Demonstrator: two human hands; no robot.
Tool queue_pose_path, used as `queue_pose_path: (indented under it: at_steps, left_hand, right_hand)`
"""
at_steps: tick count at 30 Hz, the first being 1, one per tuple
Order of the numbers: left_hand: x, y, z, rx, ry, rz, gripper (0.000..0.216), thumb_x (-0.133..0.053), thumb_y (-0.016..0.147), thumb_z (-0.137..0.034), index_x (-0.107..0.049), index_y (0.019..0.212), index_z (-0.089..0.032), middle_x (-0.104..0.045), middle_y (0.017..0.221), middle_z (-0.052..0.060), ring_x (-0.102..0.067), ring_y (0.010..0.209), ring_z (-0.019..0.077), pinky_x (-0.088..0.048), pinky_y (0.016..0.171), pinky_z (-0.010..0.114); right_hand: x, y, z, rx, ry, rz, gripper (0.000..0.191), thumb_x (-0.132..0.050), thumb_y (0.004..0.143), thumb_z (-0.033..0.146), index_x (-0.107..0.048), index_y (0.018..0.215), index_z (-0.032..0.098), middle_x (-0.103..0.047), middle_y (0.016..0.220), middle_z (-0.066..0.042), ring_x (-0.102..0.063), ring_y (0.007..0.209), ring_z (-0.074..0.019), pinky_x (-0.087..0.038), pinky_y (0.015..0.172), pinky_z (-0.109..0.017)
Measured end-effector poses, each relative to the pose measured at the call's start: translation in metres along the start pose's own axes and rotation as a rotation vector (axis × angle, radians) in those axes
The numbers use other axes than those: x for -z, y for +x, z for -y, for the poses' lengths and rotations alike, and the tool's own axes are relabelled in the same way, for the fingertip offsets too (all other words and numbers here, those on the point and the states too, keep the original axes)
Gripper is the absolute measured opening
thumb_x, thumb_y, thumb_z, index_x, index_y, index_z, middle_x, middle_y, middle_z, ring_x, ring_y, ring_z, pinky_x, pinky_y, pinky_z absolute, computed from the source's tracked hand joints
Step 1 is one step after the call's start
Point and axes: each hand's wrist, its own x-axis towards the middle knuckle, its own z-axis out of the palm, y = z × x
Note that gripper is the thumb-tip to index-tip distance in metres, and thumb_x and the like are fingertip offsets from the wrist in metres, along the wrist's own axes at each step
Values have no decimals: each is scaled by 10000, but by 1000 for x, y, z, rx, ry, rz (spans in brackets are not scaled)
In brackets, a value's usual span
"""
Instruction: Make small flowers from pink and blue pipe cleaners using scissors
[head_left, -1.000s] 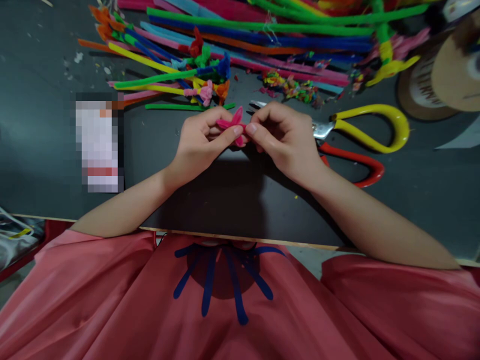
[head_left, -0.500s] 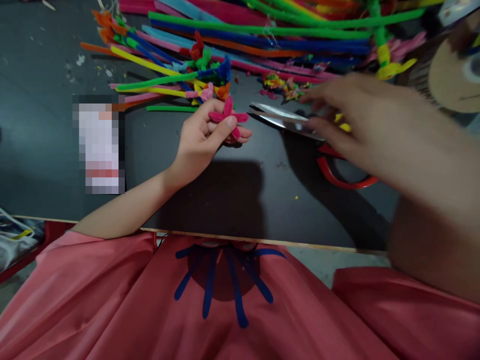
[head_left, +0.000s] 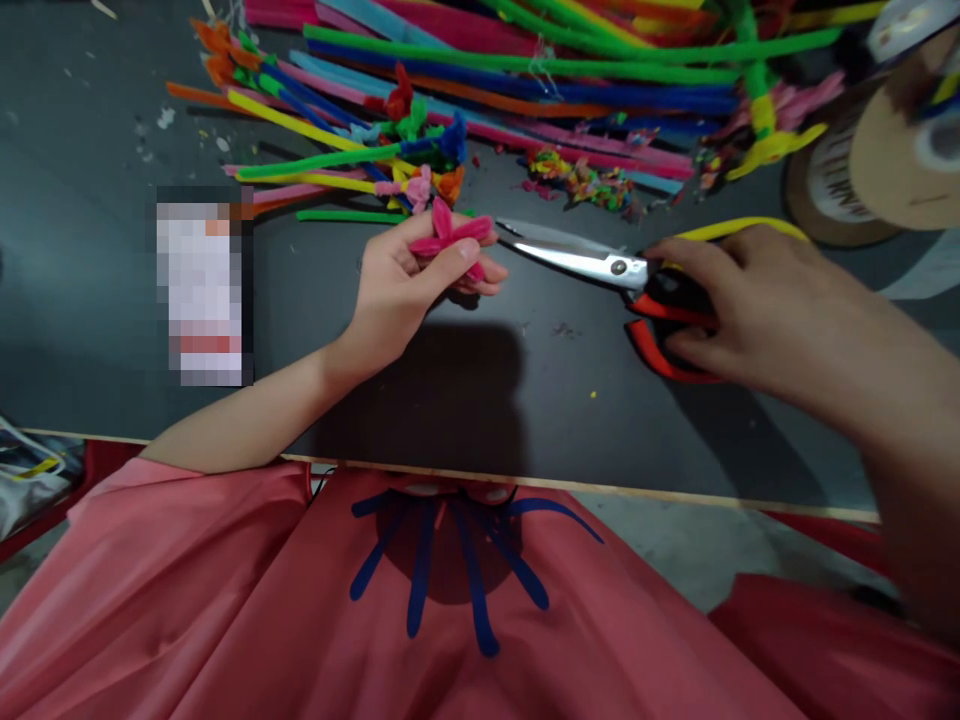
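Observation:
Between the thumb and fingers of my left hand [head_left: 420, 265] is a bright pink pipe-cleaner flower [head_left: 451, 238] with several looped petals. My right hand [head_left: 750, 300] is closed at the handles of a pair of scissors [head_left: 592, 262], its thumb by the lower red loop and its fingers over the upper one. The silver blades are close together and point left, their tips near the flower. A yellow pipe cleaner [head_left: 727, 228] curves out from behind my right hand.
Long coloured pipe cleaners [head_left: 517, 65] lie across the back of the dark table [head_left: 585, 440]. Finished stems with coloured heads [head_left: 420, 140] are at back left, beside fuzzy scraps [head_left: 577, 180]. A ribbon spool [head_left: 900, 150] stands at right; a blurred-out rectangular item [head_left: 202, 290] lies left.
My right hand has moved right, from above the blades to the scissor handles, and grips them. The pink flower has tilted slightly in my left hand.

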Motion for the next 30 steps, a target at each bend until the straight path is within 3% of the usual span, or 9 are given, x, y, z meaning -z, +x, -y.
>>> queue_pose_path:
  at_steps: [3,8,12,16,21,30]
  left_hand:
    - [-1,0,0,-39,-6,-1,168,-629,799,-326,-650,887,-185,-703,657,-56,-670,575,56,-593,575,183]
    - [-2,1,-1,-55,19,-16,202,-653,771,-369,-632,843,-182,-674,600,-71,-639,513,44,-567,514,161]
    - [-2,1,-2,-40,36,-21,227,-685,736,-388,-630,825,-186,-654,572,-82,-617,485,32,-551,487,147]
    - [-2,0,-2,-49,65,-27,222,-679,739,-398,-632,806,-191,-626,537,-95,-587,446,18,-524,453,131]
    - [-3,-1,-3,-40,110,-43,242,-681,728,-425,-639,798,-197,-600,513,-96,-572,432,22,-519,442,141]
    - [-2,-2,-5,-11,88,-26,58,-654,767,-231,-638,736,-184,-606,513,-88,-570,437,20,-508,446,137]
  right_hand:
    - [0,-2,-1,-31,104,-43,596,-513,767,443,-439,1315,220,-527,1029,-143,-565,934,-288,-476,714,-370]
    - [8,-9,2,-69,296,-164,548,-384,823,493,-473,1250,160,-574,1145,-152,-567,1069,-304,-475,837,-415]
    - [12,-9,6,-74,379,-194,713,-292,799,740,-473,1191,173,-590,1015,-115,-608,844,-231,-476,695,-348]
    - [11,-9,12,-40,375,-59,874,-242,650,898,-468,1156,223,-599,899,-69,-576,686,-210,-406,525,-298]
    - [9,-9,17,3,363,-45,804,-266,677,872,-472,1153,258,-619,1004,-63,-594,712,-214,-428,569,-311]
    - [12,-8,14,123,391,-104,642,-385,742,775,-502,1095,252,-618,844,-29,-598,658,-184,-420,547,-264]
